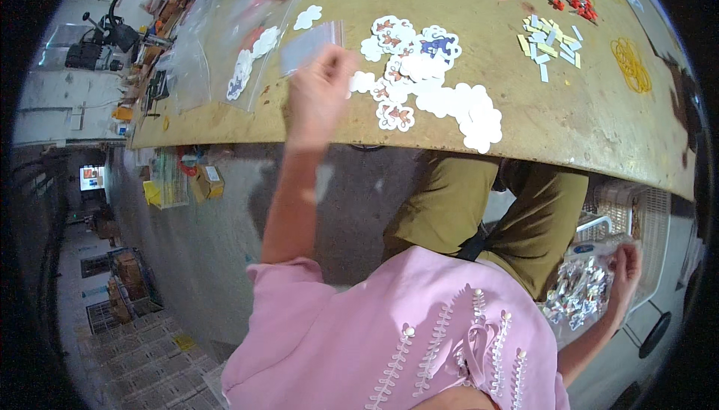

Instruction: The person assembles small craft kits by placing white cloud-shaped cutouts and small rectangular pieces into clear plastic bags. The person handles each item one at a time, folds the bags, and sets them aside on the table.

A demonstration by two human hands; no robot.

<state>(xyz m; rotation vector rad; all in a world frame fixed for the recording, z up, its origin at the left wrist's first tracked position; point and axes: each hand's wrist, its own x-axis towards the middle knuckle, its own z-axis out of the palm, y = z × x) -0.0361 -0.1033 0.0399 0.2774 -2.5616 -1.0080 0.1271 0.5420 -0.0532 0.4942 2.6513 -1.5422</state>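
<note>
Over the table's front left part, my left hand (322,84) has its fingers pinched on a small clear zip bag (311,44), which looks slightly smeared by motion. Right of it lies a loose pile of white scalloped paper cutouts (442,103), some printed with brown or blue figures. Down at my right side, below the table, my right hand (628,264) grips the edge of a large clear plastic bag (580,290). Many small shiny, multicoloured pieces fill that bag; their kind is too small to tell.
Beyond the cutouts lie small yellow and pale blue strips (550,41), yellow rubber bands (633,65) and red-and-dark small parts (569,2). Larger clear bags (198,58) cover the table's left side. A white plastic basket (655,238) stands at my right, under the table edge.
</note>
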